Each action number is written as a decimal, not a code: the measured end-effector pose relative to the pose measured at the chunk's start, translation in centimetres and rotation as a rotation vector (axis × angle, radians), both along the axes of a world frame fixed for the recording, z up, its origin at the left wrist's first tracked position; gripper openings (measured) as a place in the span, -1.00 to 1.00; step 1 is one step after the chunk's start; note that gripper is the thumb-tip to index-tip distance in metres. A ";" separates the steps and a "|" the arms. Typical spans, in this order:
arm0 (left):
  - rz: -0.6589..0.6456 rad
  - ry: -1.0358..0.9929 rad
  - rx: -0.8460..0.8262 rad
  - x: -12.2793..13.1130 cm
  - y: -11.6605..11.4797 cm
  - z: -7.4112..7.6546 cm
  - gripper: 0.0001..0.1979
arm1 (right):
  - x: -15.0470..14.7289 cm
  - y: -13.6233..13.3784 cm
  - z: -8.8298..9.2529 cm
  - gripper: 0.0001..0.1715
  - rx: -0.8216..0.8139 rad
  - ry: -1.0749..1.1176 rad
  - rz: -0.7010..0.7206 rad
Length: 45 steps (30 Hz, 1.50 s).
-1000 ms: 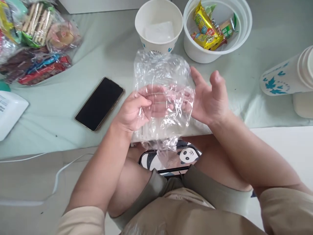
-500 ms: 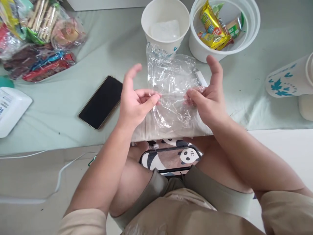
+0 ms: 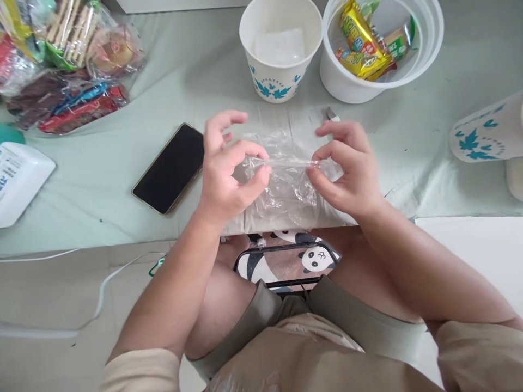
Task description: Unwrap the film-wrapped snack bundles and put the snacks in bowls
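A clear plastic bag (image 3: 284, 182) is stretched between my two hands above the front edge of the table. My left hand (image 3: 229, 169) pinches its left side between thumb and index finger, the other fingers raised and curled. On the opposite side my right hand (image 3: 347, 166) pinches it the same way. Between the pinches the plastic is drawn into a taut line, with crumpled film below and behind. Just beyond stands a paper cup (image 3: 275, 79) with blue leaf prints and a whitish piece inside. A small white and metal object (image 3: 332, 115) lies partly hidden behind my right hand.
Left of my hand lies a black phone (image 3: 171, 169). Packaged snacks (image 3: 81, 65) fill the far left corner, with a white bottle (image 3: 24, 182) nearer. A white tub (image 3: 347, 81) holds yellow snack packets (image 3: 359, 41). At the right, another printed cup (image 3: 486, 130) lies tilted.
The bag, earlier spread flat up to the paper cup, is now gathered and folded lower between my hands. My fingers have curled inward, and the cup's printed front has come into view.
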<state>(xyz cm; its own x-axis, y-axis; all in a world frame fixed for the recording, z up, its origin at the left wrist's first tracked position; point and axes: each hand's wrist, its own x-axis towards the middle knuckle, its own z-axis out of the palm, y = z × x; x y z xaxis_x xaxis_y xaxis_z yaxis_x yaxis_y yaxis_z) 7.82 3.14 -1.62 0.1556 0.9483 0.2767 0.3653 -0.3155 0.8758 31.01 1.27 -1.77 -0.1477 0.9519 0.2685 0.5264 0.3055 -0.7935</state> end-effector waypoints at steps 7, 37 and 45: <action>-0.174 -0.305 -0.461 0.7 0.1 -1.3 -0.45 | 0.5 0.3 -1.0 -0.79 -0.339 0.430 -0.066; -0.138 -0.426 -0.610 0.4 0.7 -0.3 -0.44 | 0.2 0.4 1.0 -0.77 -0.594 0.215 0.229; -0.274 -0.652 -0.851 1.9 0.1 -0.2 -0.57 | -0.9 0.0 0.4 -0.68 -0.502 0.473 0.137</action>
<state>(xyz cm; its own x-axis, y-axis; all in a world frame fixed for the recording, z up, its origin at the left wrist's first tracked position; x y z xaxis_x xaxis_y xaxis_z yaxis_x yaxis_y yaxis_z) 9.67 3.21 -1.80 0.4512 0.8235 -0.3440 -0.2354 0.4816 0.8442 30.13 1.30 -1.34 -0.2513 0.9587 -0.1331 0.0731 -0.1183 -0.9903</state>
